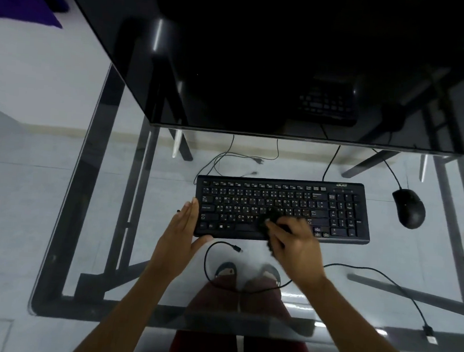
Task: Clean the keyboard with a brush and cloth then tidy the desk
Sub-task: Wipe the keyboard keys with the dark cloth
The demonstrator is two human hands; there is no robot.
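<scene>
Keyboard (283, 207), flat black plastic, on glass counter (55, 246)
Left hand (183, 227) fingers straight against its left edge; right hand (294, 243) fingers gripping dark brush (266, 225) over keys

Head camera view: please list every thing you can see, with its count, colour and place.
keyboard: 1, black, middle of the desk
brush or cloth: 1, dark, blurred, on the keys under the right hand
mouse: 1, black, right of the keyboard
loose cable: 1, black, near desk edge
monitor: 1, black, behind the keyboard
glass desk: 1, clear, dark frame
left hand: 1, flat against the keyboard's left end
right hand: 1, on the keys, holding the dark item
</scene>
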